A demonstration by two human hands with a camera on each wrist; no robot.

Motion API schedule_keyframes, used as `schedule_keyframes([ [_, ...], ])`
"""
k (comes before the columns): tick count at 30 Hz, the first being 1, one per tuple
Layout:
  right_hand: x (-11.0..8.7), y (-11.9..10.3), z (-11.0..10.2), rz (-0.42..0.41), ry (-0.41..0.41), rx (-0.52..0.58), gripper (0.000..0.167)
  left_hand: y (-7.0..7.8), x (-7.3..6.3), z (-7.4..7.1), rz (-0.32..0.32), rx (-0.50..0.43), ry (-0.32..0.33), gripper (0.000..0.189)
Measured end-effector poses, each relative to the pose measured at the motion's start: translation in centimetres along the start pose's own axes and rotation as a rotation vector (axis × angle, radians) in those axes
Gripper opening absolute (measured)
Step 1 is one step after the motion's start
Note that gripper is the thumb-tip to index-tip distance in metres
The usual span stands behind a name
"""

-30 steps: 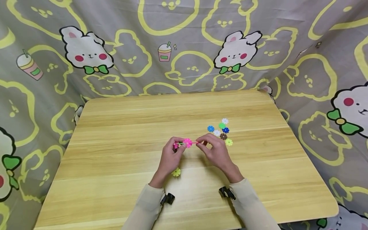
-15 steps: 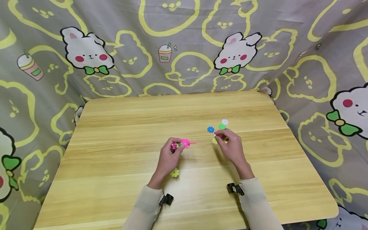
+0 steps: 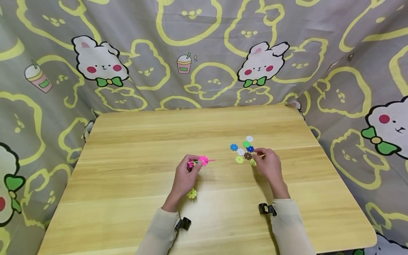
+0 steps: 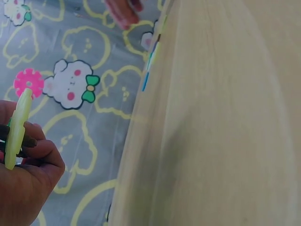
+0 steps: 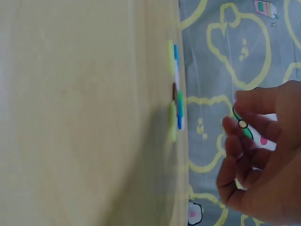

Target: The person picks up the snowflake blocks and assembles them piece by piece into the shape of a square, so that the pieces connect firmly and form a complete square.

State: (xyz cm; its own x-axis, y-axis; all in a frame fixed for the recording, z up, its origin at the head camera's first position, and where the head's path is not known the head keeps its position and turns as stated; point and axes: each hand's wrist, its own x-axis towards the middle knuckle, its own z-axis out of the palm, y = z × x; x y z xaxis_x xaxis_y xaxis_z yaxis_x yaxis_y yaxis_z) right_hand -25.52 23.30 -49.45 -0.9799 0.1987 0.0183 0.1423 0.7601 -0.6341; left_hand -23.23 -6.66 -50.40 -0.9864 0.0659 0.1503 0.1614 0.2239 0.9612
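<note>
1. Two hands at work in the head view. The left hand (image 3: 184,174) pinches a small cluster of joined snowflake discs (image 3: 201,161), pink disc foremost, raised just above the worktop (image 3: 127,148). Its fingers are curled round the cluster's near end.
2. Same view: the right hand (image 3: 270,165) rests at the edge of the loose pile of discs (image 3: 243,150), with blue, green, white, brown and yellow-green pieces lying flat and close together. Fingers are bent, tips at the nearest discs; whether one is pinched cannot be told.
3. Same view: a lone yellow-green disc (image 3: 191,193) lies on the worktop just beside the left wrist.
4. Left wrist view: the left hand (image 4: 23,183) grips a yellow-green disc (image 4: 16,128) edge-on, with the pink disc (image 4: 28,83) beyond it. The bunny-print cloth (image 4: 84,56) fills the background.
5. Right wrist view: the right hand (image 5: 261,155) has its fingers loosely curled, apparently with nothing between them. The pile (image 5: 175,101) shows edge-on, near the fingertips.
6. Handling, judged: the discs look thin, light, stiff plastic with notched rims. They are best pinched by the rim, and slot joints likely need a firm push. Flat pieces may skid on smooth wood.
</note>
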Motion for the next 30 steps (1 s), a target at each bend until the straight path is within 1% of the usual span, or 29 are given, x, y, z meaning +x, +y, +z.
schedule_keyframes([
  [6,-0.3,1.2,-0.1,0.116,-0.181,-0.111,0.046,0.1,-0.1,0.1,0.002,-0.029,-0.003,0.015],
  [10,-0.5,1.4,0.0,0.130,-0.242,-0.140,0.051,0.1,-0.2,0.1,-0.016,-0.014,0.009,0.014],
  [13,-0.4,1.4,0.1,0.120,-0.255,-0.156,0.051,0.4,-0.2,0.1,-0.038,0.001,0.008,0.016],
  [15,-0.3,1.4,0.2,0.114,-0.253,-0.164,0.051,1.0,-0.3,0.0,-0.049,0.008,-0.001,0.017],
  [19,-0.2,1.3,0.2,0.105,-0.241,-0.179,0.049,2.9,-0.7,-0.4,-0.054,0.013,-0.019,0.017],
  [22,-0.1,1.3,0.3,0.106,-0.238,-0.184,0.048,4.0,-0.9,-0.6,-0.041,0.007,-0.020,0.016],
  [25,-0.1,1.3,0.3,0.114,-0.236,-0.185,0.046,4.2,-1.0,-0.7,-0.030,0.006,-0.023,0.015],
  [30,0.0,1.4,0.4,0.124,-0.228,-0.183,0.039,4.1,-0.8,-0.7,-0.024,0.014,-0.031,0.017],
])
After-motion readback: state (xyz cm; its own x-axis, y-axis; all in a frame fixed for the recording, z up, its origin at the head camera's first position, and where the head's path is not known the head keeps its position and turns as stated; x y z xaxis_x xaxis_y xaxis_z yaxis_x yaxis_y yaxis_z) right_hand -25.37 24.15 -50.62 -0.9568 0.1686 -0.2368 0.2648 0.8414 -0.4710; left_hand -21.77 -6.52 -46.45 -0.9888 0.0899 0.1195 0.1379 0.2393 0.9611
